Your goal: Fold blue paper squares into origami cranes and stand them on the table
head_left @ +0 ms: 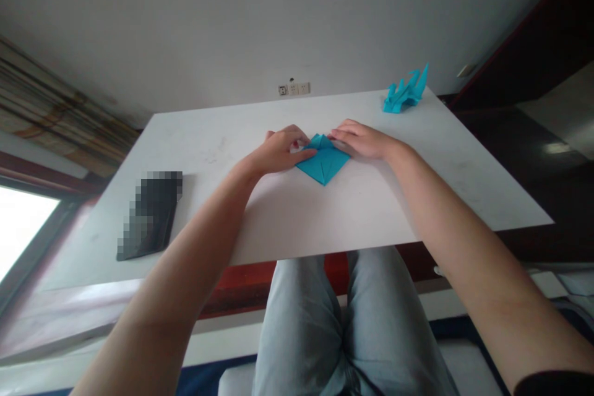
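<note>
A turquoise sheet of folded paper [323, 166] lies on the white table in a diamond shape, one corner toward me and small flaps at its far tip. My left hand [284, 147] grips its upper left edge, the thumb lying across the paper and the other fingers curled beside it. At the upper right edge, my right hand [359, 138] holds the paper with bent fingers; its thumb is mostly hidden.
Origami cranes [404, 93] of the same turquoise paper stand at the table's far right corner. A dark, partly pixelated flat object [151, 216] lies at the left. Wall sockets [294, 89] sit behind the table [320, 229]; my legs are below its front edge.
</note>
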